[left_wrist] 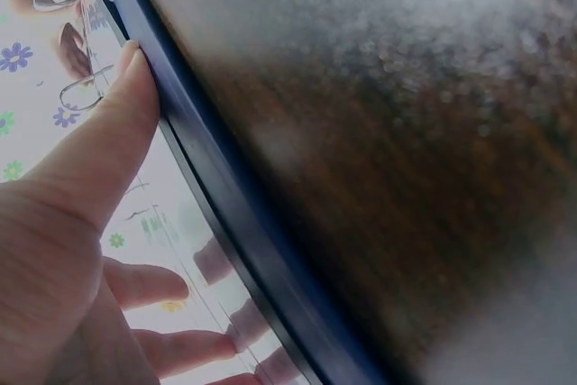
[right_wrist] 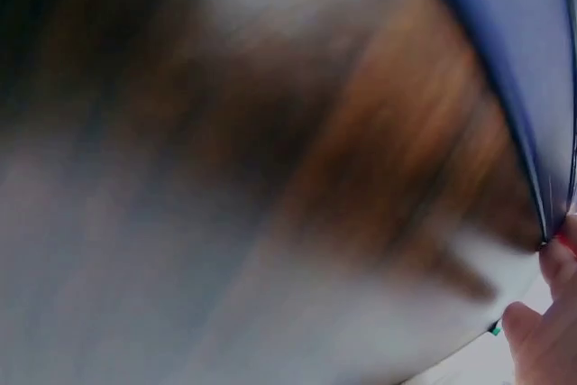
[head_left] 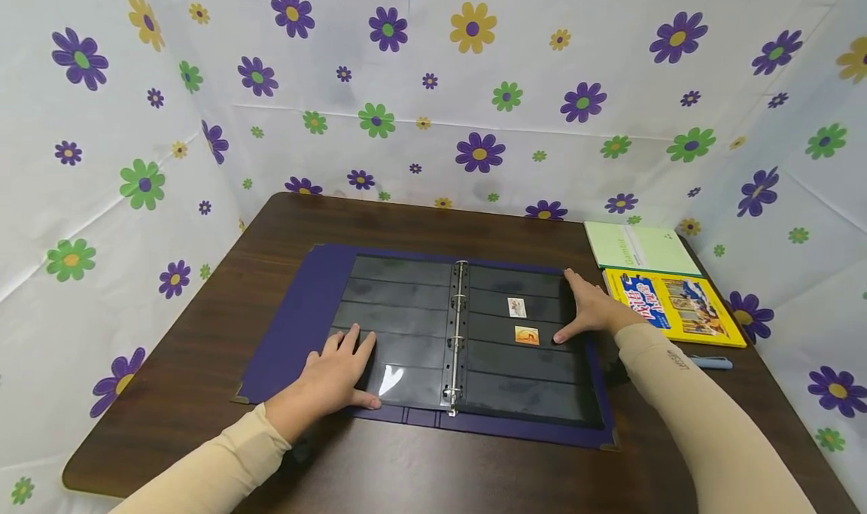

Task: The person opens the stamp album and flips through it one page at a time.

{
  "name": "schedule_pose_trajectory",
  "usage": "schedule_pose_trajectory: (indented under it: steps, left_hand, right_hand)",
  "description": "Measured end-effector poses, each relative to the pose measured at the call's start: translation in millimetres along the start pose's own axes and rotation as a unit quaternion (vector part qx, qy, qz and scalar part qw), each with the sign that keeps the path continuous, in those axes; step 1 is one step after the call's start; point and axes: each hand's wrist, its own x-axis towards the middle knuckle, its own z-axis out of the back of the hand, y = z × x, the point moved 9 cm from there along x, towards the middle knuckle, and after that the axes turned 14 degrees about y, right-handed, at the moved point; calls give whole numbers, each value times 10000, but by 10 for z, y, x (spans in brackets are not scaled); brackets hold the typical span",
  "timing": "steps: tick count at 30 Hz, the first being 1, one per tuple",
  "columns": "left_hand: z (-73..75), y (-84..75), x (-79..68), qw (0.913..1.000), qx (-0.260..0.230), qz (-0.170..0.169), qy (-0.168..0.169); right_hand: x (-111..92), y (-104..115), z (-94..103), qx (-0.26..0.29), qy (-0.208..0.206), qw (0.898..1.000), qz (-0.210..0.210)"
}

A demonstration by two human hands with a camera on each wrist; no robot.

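Observation:
A purple ring binder [head_left: 287, 333] lies spread out on the table, its black strip-pocket pages held by metal rings [head_left: 457, 341]. Two small stamp-like pieces, one pale [head_left: 517, 308] and one orange [head_left: 527, 336], sit in pockets of the right page [head_left: 521, 363]. My left hand [head_left: 332, 375] rests with spread fingers on the left page [head_left: 406, 348], its thumb [left_wrist: 126, 123] at the binder's near edge in the left wrist view. At the right page's outer edge is my right hand [head_left: 589, 307], thumb and index finger stretched apart. Only part of it [right_wrist: 550, 331] shows in the right wrist view.
To the right of the binder, a yellow picture-covered book [head_left: 704, 311] lies in front of a pale green one [head_left: 637, 247]. A light blue pen [head_left: 711, 363] is beside my right sleeve. Flower-patterned cloth [head_left: 433, 85] surrounds the dark wooden table [head_left: 379, 224] at the back and sides.

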Motion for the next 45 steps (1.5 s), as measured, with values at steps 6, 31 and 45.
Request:
schedule_pose_trajectory:
  steps: [6, 31, 45]
  left_hand:
    - [-1, 23, -14, 10000, 45, 36, -60]
    - [-27, 37, 12, 10000, 71, 11, -67]
    - [36, 29, 18, 9999, -83, 63, 74]
  right_hand:
    - [-24, 35, 12, 107, 25, 9998, 172]
    - [-470, -12, 9, 3564, -456, 9332, -83]
    - [-734, 574, 434, 4887, -79, 8675, 923]
